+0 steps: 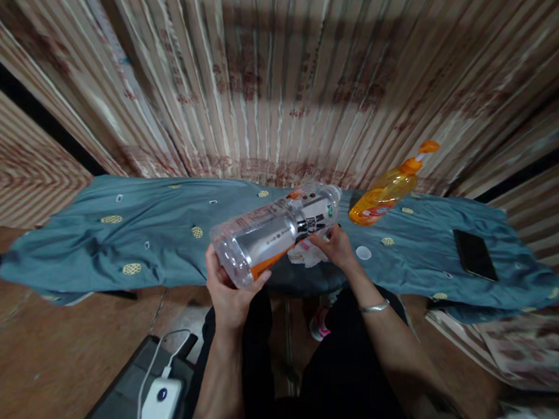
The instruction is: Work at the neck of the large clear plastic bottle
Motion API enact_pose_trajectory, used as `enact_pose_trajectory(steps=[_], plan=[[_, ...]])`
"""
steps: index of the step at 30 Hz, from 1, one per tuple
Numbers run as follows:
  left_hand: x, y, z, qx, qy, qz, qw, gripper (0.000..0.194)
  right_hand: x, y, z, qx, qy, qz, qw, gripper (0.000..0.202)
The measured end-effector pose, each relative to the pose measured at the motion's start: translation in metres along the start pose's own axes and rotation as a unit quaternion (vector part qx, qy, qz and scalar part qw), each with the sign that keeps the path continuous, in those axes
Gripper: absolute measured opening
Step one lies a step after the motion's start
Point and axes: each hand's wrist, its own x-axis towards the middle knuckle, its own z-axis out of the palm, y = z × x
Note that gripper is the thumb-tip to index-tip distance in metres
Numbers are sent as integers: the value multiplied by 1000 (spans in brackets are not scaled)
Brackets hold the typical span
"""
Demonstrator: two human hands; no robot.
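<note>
A large clear plastic bottle with a silver, orange and black label lies tilted in the air above the cloth-covered table. Its neck points up and to the right. My left hand grips the bottle's base end from below, thumb along the underside. Near the neck end, my right hand is closed on the bottle, its fingers partly hidden behind it. Just under the bottle beside my right hand is a crumpled white tissue; whether the hand touches it I cannot tell. A small white disc lies right of that hand.
An orange pump bottle is behind and right of my hands. A dark phone lies toward the right end of the teal cloth. Corrugated panels rise behind the table. A white power bank with a cable is at lower left.
</note>
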Motion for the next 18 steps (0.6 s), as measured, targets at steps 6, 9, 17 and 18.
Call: enact_pose_trajectory(steps=[6, 9, 17, 18], plan=[[1, 0, 0, 5, -4, 8, 1000, 94, 0, -2, 0, -6, -4, 4, 1000, 60], [0, 2, 0, 4, -7, 7, 1000, 94, 1, -2, 0, -12, -4, 9, 1000, 61], [0, 0, 0, -2, -5, -6, 1000, 94, 0, -3, -2, 6, -2, -2, 1000, 66], [0, -1, -1, -2, -5, -7, 1000, 94, 0, -4, -2, 6, -1, -3, 1000, 67]])
